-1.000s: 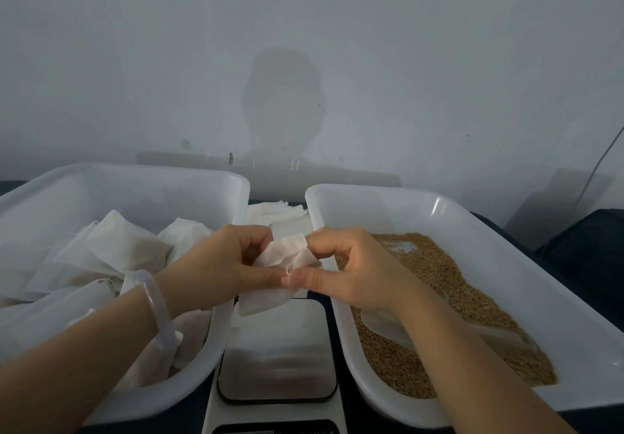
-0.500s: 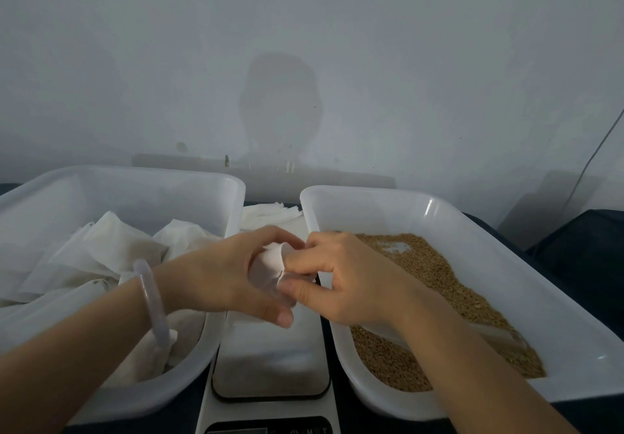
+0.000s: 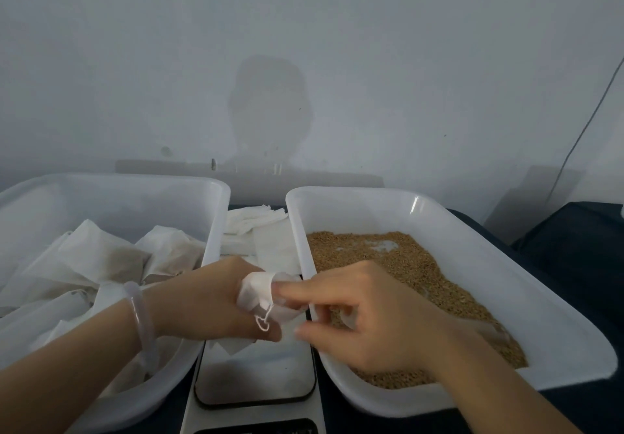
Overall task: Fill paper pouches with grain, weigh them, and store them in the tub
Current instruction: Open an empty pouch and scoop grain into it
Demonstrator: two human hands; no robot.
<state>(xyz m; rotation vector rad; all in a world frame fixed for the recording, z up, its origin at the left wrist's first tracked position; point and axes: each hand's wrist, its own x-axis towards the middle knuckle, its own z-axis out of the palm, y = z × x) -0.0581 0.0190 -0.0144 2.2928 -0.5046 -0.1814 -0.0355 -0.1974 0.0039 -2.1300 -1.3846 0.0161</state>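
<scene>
Above the scale — left hand grips a crumpled paper pouch; right hand pinches its right edge, beside the grain tub.

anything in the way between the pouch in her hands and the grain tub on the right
Nothing visible. The pouch, held by the left hand, sits right beside the near-left rim of the grain tub. Only the right hand lies between, reaching over that rim above the grain.
</scene>
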